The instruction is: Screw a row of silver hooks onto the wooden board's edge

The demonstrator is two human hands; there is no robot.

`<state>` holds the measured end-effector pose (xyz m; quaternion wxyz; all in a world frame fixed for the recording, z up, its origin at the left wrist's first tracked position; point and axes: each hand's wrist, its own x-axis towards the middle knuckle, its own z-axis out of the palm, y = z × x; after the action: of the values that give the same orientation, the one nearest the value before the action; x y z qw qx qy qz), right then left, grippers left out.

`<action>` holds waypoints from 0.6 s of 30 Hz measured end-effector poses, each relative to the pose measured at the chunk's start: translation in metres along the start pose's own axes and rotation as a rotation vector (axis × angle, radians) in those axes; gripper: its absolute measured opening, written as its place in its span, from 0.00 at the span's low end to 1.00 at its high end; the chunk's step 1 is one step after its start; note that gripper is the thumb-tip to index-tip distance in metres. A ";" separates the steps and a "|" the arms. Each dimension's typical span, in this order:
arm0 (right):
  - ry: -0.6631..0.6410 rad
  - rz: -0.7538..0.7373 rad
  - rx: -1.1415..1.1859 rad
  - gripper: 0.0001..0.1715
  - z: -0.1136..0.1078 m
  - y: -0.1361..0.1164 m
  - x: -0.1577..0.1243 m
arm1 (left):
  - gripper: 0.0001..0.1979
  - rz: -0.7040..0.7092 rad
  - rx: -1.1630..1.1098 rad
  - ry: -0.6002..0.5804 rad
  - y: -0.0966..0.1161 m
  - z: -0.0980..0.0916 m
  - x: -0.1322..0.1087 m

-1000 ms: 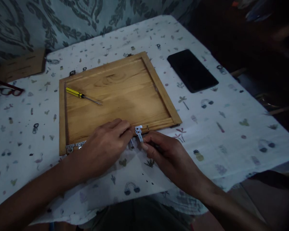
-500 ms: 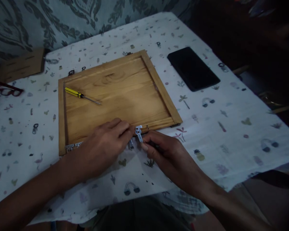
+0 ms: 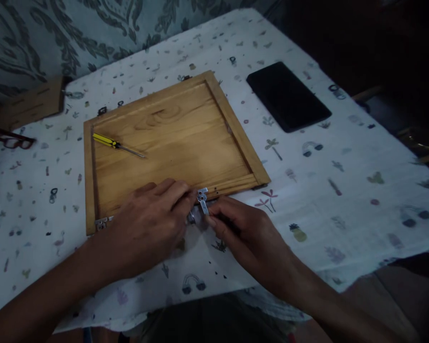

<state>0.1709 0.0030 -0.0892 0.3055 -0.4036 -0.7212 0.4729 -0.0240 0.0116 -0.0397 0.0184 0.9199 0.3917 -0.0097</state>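
Observation:
A shallow wooden frame panel (image 3: 171,143) lies on the table, its front edge towards me. At that edge my right hand (image 3: 246,228) pinches the lower end of a small silver metal bracket (image 3: 202,195) with holes, whose upper part rests against the frame. My left hand (image 3: 153,214) lies across the front rail, its fingers closed beside the bracket; what they hold is hidden. Just below the left fingertips shows a second metal piece (image 3: 191,217). Another metal fitting (image 3: 102,223) sits at the frame's front left corner, partly covered by my left forearm.
On the panel lies a yellow-and-black screwdriver (image 3: 117,145). A black phone or tablet (image 3: 289,97) is on the printed tablecloth (image 3: 307,190) at the right. Glasses (image 3: 16,140) and a brown cardboard piece (image 3: 35,102) are at the left. A patterned wall covering (image 3: 75,33) rises behind.
My view has shifted slightly. The left hand covers more of the second metal piece below its fingertips. The right hand keeps its pinch on the bracket at the frame's edge.

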 end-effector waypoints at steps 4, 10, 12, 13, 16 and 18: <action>-0.007 0.015 0.012 0.10 0.001 0.001 -0.001 | 0.19 -0.010 -0.057 0.032 0.003 -0.002 0.002; 0.014 0.013 -0.007 0.12 0.002 0.002 -0.001 | 0.20 -0.053 -0.079 0.156 0.007 0.011 0.003; 0.008 0.023 0.003 0.12 0.001 0.001 -0.001 | 0.19 -0.055 -0.077 0.181 0.007 0.014 0.002; 0.002 0.028 0.011 0.12 0.001 0.001 -0.001 | 0.19 -0.052 -0.077 0.189 0.007 0.014 0.002; -0.005 0.034 0.033 0.12 0.000 0.001 -0.002 | 0.18 -0.053 -0.079 0.193 0.007 0.014 0.002; -0.004 0.035 0.039 0.12 0.000 0.001 -0.003 | 0.18 -0.062 -0.086 0.181 0.008 0.014 0.002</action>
<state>0.1725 0.0011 -0.0902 0.3035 -0.4092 -0.7054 0.4928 -0.0172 0.0070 -0.0532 0.0221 0.9028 0.4201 0.0895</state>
